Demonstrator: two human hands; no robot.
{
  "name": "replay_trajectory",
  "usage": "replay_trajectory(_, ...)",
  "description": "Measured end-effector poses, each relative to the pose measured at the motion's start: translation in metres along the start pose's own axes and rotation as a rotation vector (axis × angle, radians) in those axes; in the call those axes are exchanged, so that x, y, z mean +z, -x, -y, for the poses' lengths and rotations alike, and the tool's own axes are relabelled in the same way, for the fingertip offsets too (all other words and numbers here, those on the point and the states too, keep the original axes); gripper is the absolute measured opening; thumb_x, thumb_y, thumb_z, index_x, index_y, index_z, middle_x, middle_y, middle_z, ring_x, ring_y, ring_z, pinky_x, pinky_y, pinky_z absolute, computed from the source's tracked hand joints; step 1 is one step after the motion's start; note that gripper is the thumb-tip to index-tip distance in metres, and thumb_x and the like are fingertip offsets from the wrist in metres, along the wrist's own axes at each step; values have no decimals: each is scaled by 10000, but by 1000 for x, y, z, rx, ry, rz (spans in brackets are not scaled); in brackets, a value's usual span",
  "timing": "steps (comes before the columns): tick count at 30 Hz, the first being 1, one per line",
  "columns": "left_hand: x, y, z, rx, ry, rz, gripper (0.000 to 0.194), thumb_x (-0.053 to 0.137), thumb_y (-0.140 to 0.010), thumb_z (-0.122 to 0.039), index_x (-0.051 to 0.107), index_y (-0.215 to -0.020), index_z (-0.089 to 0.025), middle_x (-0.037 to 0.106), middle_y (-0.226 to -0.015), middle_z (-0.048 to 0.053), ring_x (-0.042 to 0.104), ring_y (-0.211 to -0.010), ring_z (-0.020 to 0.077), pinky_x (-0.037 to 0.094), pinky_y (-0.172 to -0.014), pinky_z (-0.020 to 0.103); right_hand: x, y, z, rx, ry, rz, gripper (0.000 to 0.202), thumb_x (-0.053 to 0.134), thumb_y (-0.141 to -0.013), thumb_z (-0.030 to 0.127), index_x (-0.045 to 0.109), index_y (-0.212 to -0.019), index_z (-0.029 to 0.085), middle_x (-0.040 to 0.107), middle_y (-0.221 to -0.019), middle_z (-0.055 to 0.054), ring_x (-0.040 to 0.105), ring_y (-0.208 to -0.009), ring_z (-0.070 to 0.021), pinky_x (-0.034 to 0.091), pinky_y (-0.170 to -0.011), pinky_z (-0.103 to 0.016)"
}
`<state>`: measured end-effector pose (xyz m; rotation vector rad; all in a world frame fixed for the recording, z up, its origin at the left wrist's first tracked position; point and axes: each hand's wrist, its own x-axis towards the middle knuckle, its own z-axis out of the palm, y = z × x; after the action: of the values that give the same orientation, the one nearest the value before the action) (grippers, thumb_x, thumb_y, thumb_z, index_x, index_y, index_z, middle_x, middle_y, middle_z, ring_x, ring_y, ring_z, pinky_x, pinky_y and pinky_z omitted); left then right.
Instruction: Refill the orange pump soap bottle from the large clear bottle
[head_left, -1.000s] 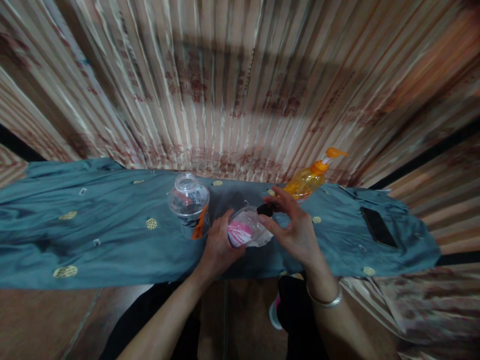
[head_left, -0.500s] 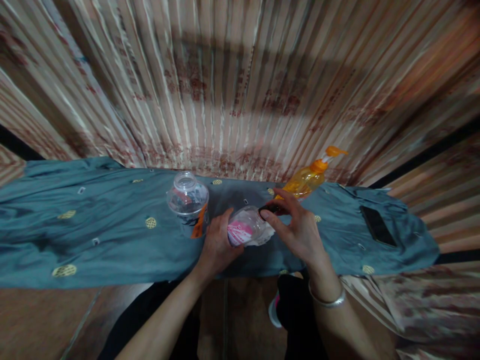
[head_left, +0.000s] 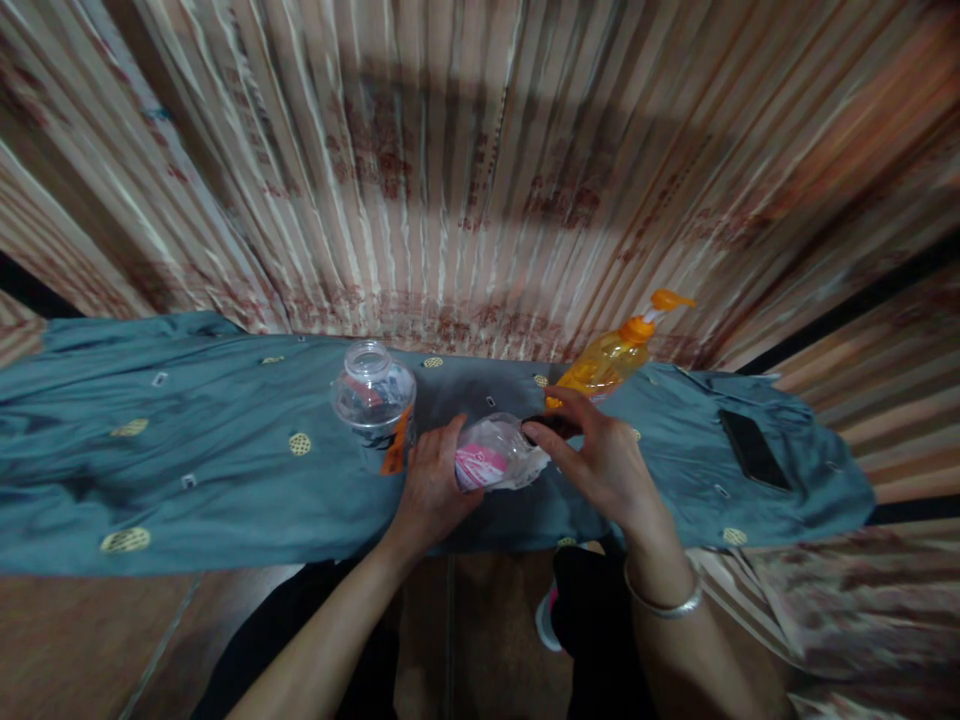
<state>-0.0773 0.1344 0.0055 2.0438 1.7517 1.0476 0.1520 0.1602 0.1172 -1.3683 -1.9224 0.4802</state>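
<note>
A clear plastic container with a pink and white label (head_left: 484, 465) lies tilted on the cloth. My left hand (head_left: 437, 483) is wrapped round its left end. At its right end, my right hand (head_left: 600, 450) pinches a small dark object (head_left: 553, 428) between thumb and fingers; what it is stays unclear. Something white and crumpled (head_left: 531, 470) shows beneath the container. Left of my left hand stands a clear cup with a domed lid and an orange strip (head_left: 379, 410).
An orange pump bottle (head_left: 607, 362) is just behind my right hand. Farther right a black phone (head_left: 754, 450) lies on the green cloth (head_left: 232, 440). A pleated, patterned curtain (head_left: 450, 180) hangs behind the cloth.
My right hand has shifted slightly to the right with the dark object, which now sits a little farther from the container's end. My left hand keeps its hold.
</note>
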Motion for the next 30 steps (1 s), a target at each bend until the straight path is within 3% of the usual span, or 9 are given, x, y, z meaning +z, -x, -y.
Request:
replay_trajectory(2,0,0,0,6,-13,-1,977,891,-681,-130,545,-1592,-188,781,-1369,177,753,-1295,429,599,-1156,610,-1,1,0,13,33,15,522,829,-993,579,790,-1371,220,906,-1058,-124,896,-930,-338,731,-839,-461)
replay_trajectory(5,-1,0,0,10,-30,-5,957,873,-695,-129,543,-1591,-189,785,-1365,176,748,-1295,432,594,-1150,610,-4,1,2,-36,13,50,464,825,-993,472,787,-1397,247,914,-1140,-109,902,-1000,-323,734,-893,-453)
replay_trajectory(9,-1,0,1,14,-42,-8,959,864,-691,-126,544,-1591,-216,787,-1370,155,748,-1295,419,593,-1148,589,-8,1,4,-75,-3,50,663,874,-947,489,706,-1546,260,898,-1295,-117,897,-1077,-331,736,-939,-474)
replay_trajectory(12,-1,0,0,23,-45,-8,962,856,-680,-111,552,-1588,-210,784,-1381,157,750,-1292,413,596,-1142,575,-8,1,4,-25,45,27,630,851,-976,565,738,-1491,219,917,-1134,-128,901,-920,-332,732,-815,-443)
replay_trajectory(15,0,1,0,28,-46,-11,973,853,-668,-100,553,-1587,-218,784,-1387,150,749,-1299,408,597,-1141,565,-8,3,3,-13,74,40,480,822,-1009,531,787,-1389,240,917,-1026,-103,895,-835,-317,718,-752,-410)
replay_trajectory(19,0,1,1,32,-45,-17,959,858,-694,-124,544,-1594,-223,785,-1380,149,754,-1296,405,600,-1133,555,-10,4,4,-85,40,64,569,842,-986,449,721,-1517,284,903,-1257,-100,904,-1047,-317,734,-943,-455)
replay_trajectory(22,-1,1,1,38,-45,-18,932,860,-716,-147,542,-1590,-205,786,-1372,164,759,-1282,410,602,-1124,563,-12,3,5,-106,84,36,717,876,-952,535,681,-1579,246,873,-1361,-150,881,-1168,-361,724,-987,-485)
replay_trajectory(27,-1,1,0,47,-55,-15,950,865,-684,-118,554,-1578,-204,788,-1363,165,757,-1278,417,601,-1122,567,-11,2,3,-34,184,51,543,779,-1036,588,782,-1418,203,904,-966,-115,877,-794,-327,689,-725,-404)
replay_trajectory(30,-1,1,0,43,-61,-16,963,865,-675,-103,551,-1579,-217,789,-1362,158,756,-1271,411,600,-1123,559,-11,2,4,-61,121,77,451,797,-1024,505,795,-1395,248,916,-1050,-97,897,-871,-312,712,-782,-399)
